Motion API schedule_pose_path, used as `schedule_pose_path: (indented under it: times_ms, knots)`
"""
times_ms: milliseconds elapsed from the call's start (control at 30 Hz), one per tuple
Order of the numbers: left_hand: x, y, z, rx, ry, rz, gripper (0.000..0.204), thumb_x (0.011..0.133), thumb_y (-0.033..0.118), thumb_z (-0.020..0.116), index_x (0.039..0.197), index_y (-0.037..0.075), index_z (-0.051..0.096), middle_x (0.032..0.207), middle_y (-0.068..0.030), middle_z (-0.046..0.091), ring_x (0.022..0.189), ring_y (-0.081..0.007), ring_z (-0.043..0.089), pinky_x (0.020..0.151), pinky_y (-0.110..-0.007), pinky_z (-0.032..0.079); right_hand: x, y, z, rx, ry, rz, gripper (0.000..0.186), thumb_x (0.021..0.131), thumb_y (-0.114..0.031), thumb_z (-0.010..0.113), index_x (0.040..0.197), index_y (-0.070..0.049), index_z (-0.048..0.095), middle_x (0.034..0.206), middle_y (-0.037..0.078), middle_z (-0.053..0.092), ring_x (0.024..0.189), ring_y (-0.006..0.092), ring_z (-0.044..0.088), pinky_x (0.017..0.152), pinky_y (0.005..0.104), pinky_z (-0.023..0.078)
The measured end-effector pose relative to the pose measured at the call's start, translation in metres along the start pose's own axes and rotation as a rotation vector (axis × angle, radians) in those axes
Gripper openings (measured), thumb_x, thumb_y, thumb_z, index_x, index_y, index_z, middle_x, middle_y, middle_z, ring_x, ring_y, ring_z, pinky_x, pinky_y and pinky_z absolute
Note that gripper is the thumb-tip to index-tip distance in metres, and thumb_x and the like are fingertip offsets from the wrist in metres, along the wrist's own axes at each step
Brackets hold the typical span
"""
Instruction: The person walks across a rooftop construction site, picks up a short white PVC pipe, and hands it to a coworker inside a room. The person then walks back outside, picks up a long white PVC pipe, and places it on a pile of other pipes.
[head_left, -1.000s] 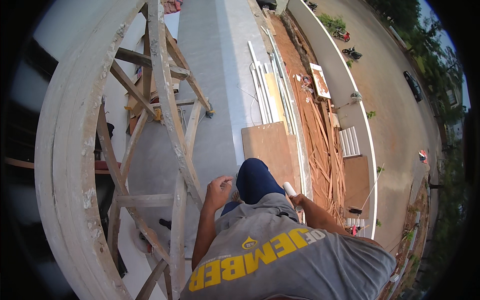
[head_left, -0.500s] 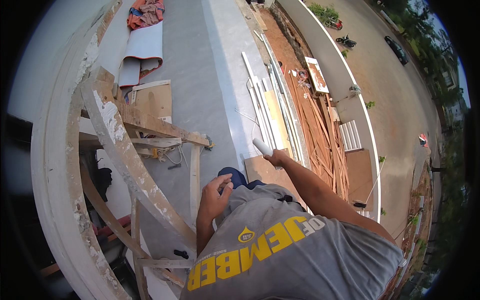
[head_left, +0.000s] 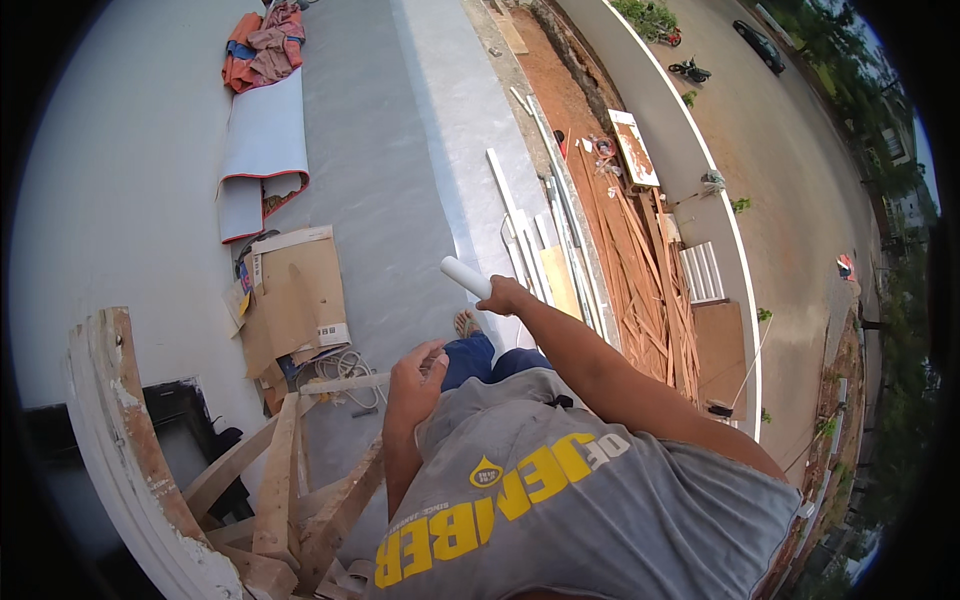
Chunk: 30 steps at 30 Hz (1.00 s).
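Observation:
A short white tube (head_left: 467, 278) is gripped near one end by my right hand (head_left: 508, 296), its free end pointing forward and left. Whether the tube is hollow I cannot see. My left hand (head_left: 418, 375) is held in front of my body with nothing visible in it, its fingers loosely bent and apart. Beyond it one sandalled foot (head_left: 466, 324) shows on the grey floor. Closest to the left arm is a wooden trestle (head_left: 277, 480) of rough, paint-spattered timbers.
Flattened cardboard (head_left: 290, 290), a coiled white cable (head_left: 345, 372) and a folded white sheet (head_left: 265, 135) lie along the left wall. White and metal lengths (head_left: 520, 225) line the floor's right edge. Beyond are timber strips (head_left: 650, 290) and a low white wall (head_left: 690, 130).
My body has moved forward along the floor, so the trestle now sits lower left and more cardboard shows. The white tube has swung left in my right hand. A foot has come into view.

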<state>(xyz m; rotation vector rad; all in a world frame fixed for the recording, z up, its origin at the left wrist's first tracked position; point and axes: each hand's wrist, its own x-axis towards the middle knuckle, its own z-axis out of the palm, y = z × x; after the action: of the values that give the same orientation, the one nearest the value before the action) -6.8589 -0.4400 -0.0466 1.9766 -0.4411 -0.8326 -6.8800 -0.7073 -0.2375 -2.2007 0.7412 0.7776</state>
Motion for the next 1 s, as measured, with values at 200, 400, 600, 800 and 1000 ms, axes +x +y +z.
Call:
schedule_pose_path:
  times_ms: [200,400,600,800,1000]
  knots:
    - [0.129,0.038,-0.074,-0.084,0.167,-0.017,0.028,0.095,0.008,0.060,0.119,-0.003,0.070,0.096,-0.0133,0.073,0.089,-0.0181,0.067,0.082,-0.032,0.053,0.031,0.149,-0.083,0.243,0.028,0.556,0.065,0.079,-0.043,0.084,0.117,0.007,0.068,0.108,0.023,0.074,0.091,0.0333,0.075,0.079,0.0429,0.062]
    - [0.311,0.007,-0.161,-0.033,0.251,0.072,0.016,0.089,0.001,0.054,0.088,-0.004,0.070,0.086,-0.0129,0.073,0.078,-0.0168,0.066,0.073,-0.030,0.051,0.065,0.229,-0.085,0.418,-0.044,0.998,0.054,0.078,-0.029,0.089,0.116,0.005,0.072,0.102,0.019,0.075,0.086,0.0302,0.075,0.070,0.0471,0.060]
    - [0.531,-0.002,-0.206,0.263,0.236,-0.087,0.016,0.087,0.008,0.058,0.088,0.000,0.072,0.077,-0.0130,0.071,0.073,-0.0182,0.070,0.066,-0.031,0.052,0.255,0.187,-0.161,0.624,-0.071,0.882,0.063,0.078,-0.039,0.089,0.119,0.004,0.070,0.110,0.020,0.074,0.089,0.0280,0.073,0.077,0.0406,0.060]
    - [0.637,-0.032,-0.217,-0.372,0.189,-0.672,0.024,0.094,0.019,0.060,0.105,0.000,0.070,0.097,-0.0094,0.073,0.085,-0.0223,0.072,0.071,-0.035,0.057,0.501,0.016,-0.392,0.303,0.051,0.452,0.073,0.074,-0.055,0.086,0.106,0.009,0.069,0.098,0.025,0.074,0.091,0.0371,0.074,0.080,0.0442,0.060]
    - [0.685,-0.133,-0.261,0.807,-0.625,-0.331,0.040,0.099,0.028,0.044,0.111,-0.003,0.067,0.103,-0.0174,0.071,0.094,-0.0370,0.071,0.084,-0.052,0.057,0.693,-0.202,-0.633,0.353,0.230,0.026,0.067,0.079,-0.051,0.081,0.111,0.006,0.063,0.091,0.023,0.072,0.078,0.0317,0.073,0.071,0.0435,0.059]
